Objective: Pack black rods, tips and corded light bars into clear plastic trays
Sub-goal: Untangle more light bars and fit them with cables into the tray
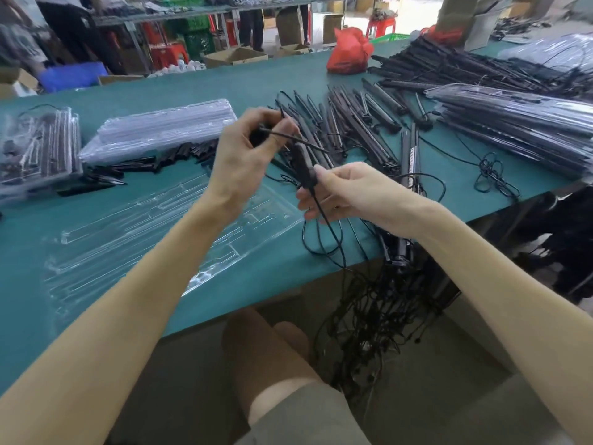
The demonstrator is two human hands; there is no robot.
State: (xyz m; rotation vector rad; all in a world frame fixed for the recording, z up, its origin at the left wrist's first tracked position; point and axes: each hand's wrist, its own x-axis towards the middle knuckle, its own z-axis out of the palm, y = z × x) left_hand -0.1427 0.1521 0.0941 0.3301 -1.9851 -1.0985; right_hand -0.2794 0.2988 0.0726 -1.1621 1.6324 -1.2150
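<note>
While the left hand (pixel 248 149) and right hand (pixel 341 194) each pinch the black cord (pixel 305 163), untangling seems underway; next, it needs seating in the clear tray (pixel 134 226).

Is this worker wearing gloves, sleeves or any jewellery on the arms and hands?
No gloves: the left hand and right hand are both bare. No sleeves show either; the left forearm and right forearm are uncovered right to the picture's edges. I see no watch, ring or bracelet. The only clothing in view is a pair of grey-green shorts at the bottom.
</note>
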